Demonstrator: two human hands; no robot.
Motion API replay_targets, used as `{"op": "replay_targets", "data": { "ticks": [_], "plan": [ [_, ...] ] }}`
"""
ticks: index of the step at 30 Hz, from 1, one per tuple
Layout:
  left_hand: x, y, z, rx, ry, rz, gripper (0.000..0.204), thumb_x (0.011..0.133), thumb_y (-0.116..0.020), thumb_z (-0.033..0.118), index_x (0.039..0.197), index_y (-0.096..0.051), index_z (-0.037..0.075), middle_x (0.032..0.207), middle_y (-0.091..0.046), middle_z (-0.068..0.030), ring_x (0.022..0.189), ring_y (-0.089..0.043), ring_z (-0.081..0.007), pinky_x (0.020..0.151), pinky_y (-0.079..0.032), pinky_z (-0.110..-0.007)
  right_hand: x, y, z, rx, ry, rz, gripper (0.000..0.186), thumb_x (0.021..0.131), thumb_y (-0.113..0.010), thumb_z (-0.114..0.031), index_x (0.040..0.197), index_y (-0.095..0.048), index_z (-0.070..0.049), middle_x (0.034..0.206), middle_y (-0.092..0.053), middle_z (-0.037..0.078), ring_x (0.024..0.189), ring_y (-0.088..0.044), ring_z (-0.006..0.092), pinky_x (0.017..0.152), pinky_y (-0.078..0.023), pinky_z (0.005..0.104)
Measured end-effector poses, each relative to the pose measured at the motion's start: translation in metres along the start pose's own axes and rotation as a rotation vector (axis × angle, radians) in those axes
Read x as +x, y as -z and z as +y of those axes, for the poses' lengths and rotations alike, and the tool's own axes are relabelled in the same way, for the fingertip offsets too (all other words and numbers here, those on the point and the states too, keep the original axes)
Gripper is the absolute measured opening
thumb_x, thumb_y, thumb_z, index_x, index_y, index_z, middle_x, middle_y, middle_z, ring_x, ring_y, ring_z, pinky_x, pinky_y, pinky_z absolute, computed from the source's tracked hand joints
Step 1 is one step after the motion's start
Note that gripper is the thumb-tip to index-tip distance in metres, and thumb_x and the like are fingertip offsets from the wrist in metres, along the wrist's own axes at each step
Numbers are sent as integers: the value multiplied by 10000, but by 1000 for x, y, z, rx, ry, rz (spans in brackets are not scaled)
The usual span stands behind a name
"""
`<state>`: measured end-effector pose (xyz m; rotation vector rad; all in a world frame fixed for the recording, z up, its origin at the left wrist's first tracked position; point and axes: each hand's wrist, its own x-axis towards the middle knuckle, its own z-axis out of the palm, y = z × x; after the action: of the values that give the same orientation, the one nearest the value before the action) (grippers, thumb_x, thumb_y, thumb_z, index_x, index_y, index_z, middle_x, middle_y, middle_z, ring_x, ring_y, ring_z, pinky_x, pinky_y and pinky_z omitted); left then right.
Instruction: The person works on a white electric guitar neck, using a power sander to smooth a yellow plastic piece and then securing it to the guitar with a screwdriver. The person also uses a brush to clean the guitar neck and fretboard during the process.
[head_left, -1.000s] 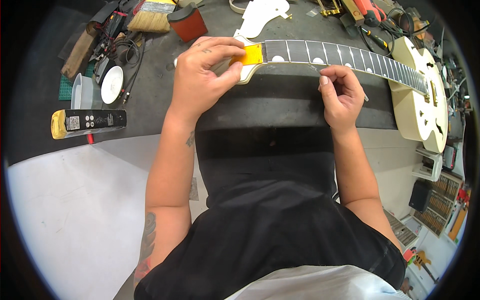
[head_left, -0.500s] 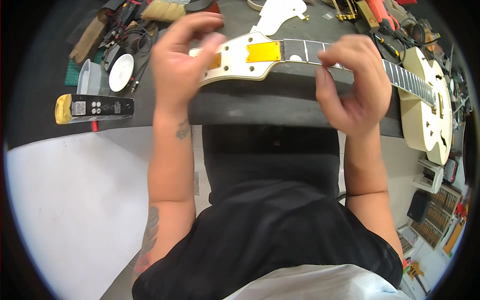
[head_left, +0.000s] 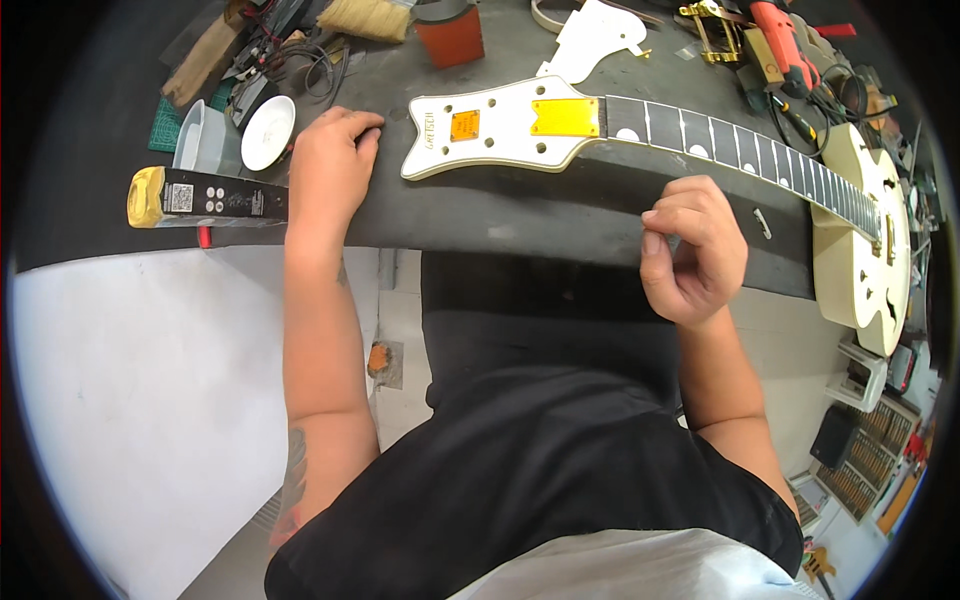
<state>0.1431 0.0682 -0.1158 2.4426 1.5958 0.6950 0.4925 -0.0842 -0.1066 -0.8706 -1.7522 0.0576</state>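
A cream electric guitar lies across the dark bench, its headstock [head_left: 490, 155] at the centre and its body [head_left: 845, 245] at the right. An orange-yellow plate [head_left: 565, 117] covers part of the headstock, beside a smaller orange tag [head_left: 465, 125]. Left of the headstock, my left hand [head_left: 330, 165] rests on the bench with loosely bent fingers and nothing visible in it. Below the fretboard [head_left: 740, 145], my right hand [head_left: 698, 250] is closed in a pinch, thumb near forefinger; whatever it holds, if anything, is hidden. A small white strip [head_left: 763, 223] lies to its right.
Left of my left hand are a black-and-yellow box [head_left: 215, 200], a white dish [head_left: 268, 133] and a clear tub [head_left: 205, 140]. At the back are a brush [head_left: 365, 17], an orange-red block [head_left: 450, 40], a white pickguard [head_left: 595, 40] and a red tool [head_left: 785, 45].
My left hand has moved from over the headstock down to the bench at its left. My right hand has come down off the fretboard toward me, uncovering the frets and the white strip.
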Motion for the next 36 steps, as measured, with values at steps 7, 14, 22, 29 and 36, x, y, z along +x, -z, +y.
{"op": "replay_targets", "data": {
  "ticks": [7, 14, 22, 29, 36],
  "plan": [
    [-7, -14, 3, 176, -118, 178, 97, 1012, -660, 72, 1061, -663, -12, 1031, -727, -141, 875, -715, -274, 790, -556, -388, -6, -15, -10, 59, -46, -41, 263, 686, -699, 103, 932, -703, 12, 789, -661, 117, 696, -627, 317, 656, -530, 401],
    [-73, 6, 133, -1383, 219, -325, 148, 1046, -694, 43, 1170, -613, 39, 1086, -655, -32, 965, -611, -87, 845, -510, -268, -4, -37, -32, 251, -213, -107, 281, 769, -783, 39, 1036, -698, 12, 934, -704, 146, 773, -676, 322, 699, -552, 395],
    [-84, 1, 143, -1496, 294, -478, 367, 986, -805, 16, 1172, -497, 90, 1043, -754, -89, 941, -685, -113, 838, -556, -278, -15, -23, -35, 577, -418, -191, 145, 882, -790, 12, 1018, -754, -20, 953, -738, 91, 837, -685, 229, 743, -555, 358],
    [-86, -15, 161, -1385, 204, -469, 353, 987, -784, 14, 1272, -576, 19, 1078, -760, -97, 977, -721, -143, 872, -596, -306, -27, -1, -30, 395, -408, -177, 146, 856, -760, -9, 974, -675, -25, 1001, -724, 111, 885, -671, 237, 782, -551, 375],
    [-78, -10, 154, -1040, 42, -352, 198, 994, -726, -11, 1177, -650, -9, 1093, -741, -92, 971, -690, -129, 884, -557, -283, -48, 36, -10, 404, -672, -50, 139, 882, -731, 67, 956, -647, -15, 1001, -723, 129, 877, -681, 196, 804, -579, 333]
  ]
}}
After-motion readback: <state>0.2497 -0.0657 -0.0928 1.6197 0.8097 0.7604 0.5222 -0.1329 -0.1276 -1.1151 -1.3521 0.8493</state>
